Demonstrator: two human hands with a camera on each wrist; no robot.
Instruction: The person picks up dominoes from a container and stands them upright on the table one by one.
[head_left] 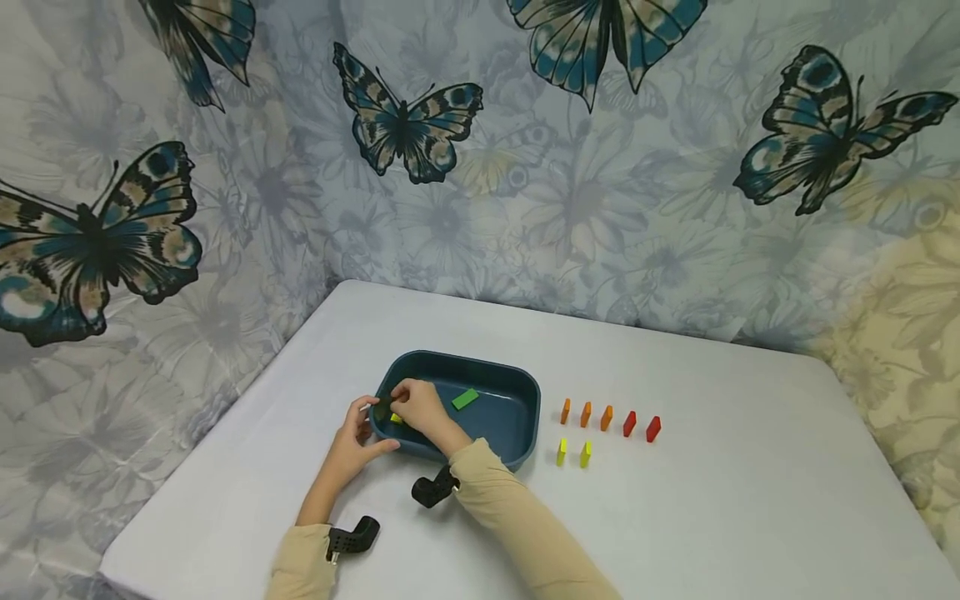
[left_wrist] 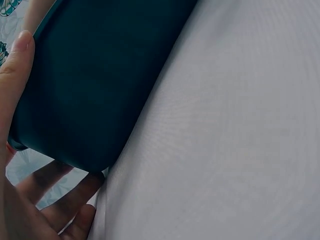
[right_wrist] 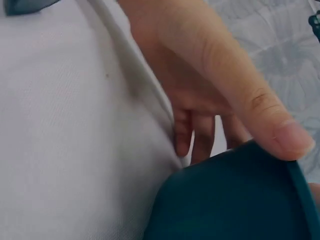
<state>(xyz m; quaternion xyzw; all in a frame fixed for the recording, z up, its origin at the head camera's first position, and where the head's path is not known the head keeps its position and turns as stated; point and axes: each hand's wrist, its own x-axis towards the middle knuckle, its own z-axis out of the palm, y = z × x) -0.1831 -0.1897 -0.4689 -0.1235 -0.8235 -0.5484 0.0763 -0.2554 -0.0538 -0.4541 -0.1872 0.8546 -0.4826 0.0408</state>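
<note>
At the left end of the dark teal basin (head_left: 480, 433), my left hand (head_left: 358, 442) grips the corner. In the left wrist view its thumb (left_wrist: 22, 55) lies along the rim while the other fingers bend round the end wall; the right wrist view shows this same left hand (right_wrist: 215, 65). My right hand (head_left: 422, 406) reaches over the near rim into the basin, its fingertips pinching a dark green block (head_left: 382, 408) by the left wall. Below these fingers lies a yellow block (head_left: 396, 418), partly hidden. A bright green block (head_left: 465, 399) lies flat farther right inside the basin.
Right of the basin, small blocks stand upright on the white table (head_left: 720, 500): a row of orange blocks (head_left: 586, 415) and red blocks (head_left: 630, 424), with two yellow blocks (head_left: 562, 452) in front. A patterned wall (head_left: 570, 208) rises behind the table.
</note>
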